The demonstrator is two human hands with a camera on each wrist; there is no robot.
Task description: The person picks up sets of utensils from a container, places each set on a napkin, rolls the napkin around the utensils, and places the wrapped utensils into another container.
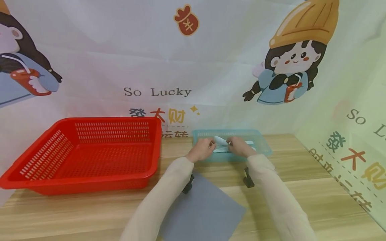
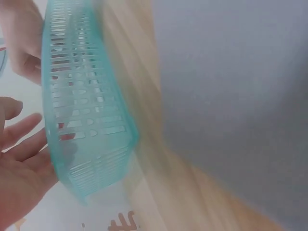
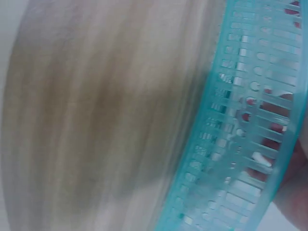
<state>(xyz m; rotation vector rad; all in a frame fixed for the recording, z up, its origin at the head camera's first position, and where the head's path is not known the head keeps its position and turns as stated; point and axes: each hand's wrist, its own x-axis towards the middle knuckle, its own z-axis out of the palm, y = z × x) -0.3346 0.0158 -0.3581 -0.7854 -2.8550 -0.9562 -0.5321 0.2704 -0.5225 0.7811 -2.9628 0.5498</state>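
Observation:
A small teal basket (image 1: 260,147) stands on the table against the backdrop. Over it my right hand (image 1: 239,146) pinches one end of a pale spoon-like utensil (image 1: 220,140), whose broad end points left. My left hand (image 1: 202,149) is at the basket's left side, near that broad end; in the left wrist view its fingers (image 2: 29,147) are spread and loosely bent, holding nothing I can see. More pale utensils (image 1: 221,150) lie in the basket below. The right wrist view shows the right hand (image 3: 294,192) partly hidden behind the slotted teal wall (image 3: 231,130).
A large red basket (image 1: 105,179) with slotted sides occupies the table's left half. A grey sheet (image 1: 208,211) lies flat on the wooden table (image 1: 301,201) beneath my forearms. Printed cloth (image 1: 211,73) hangs behind and at the right.

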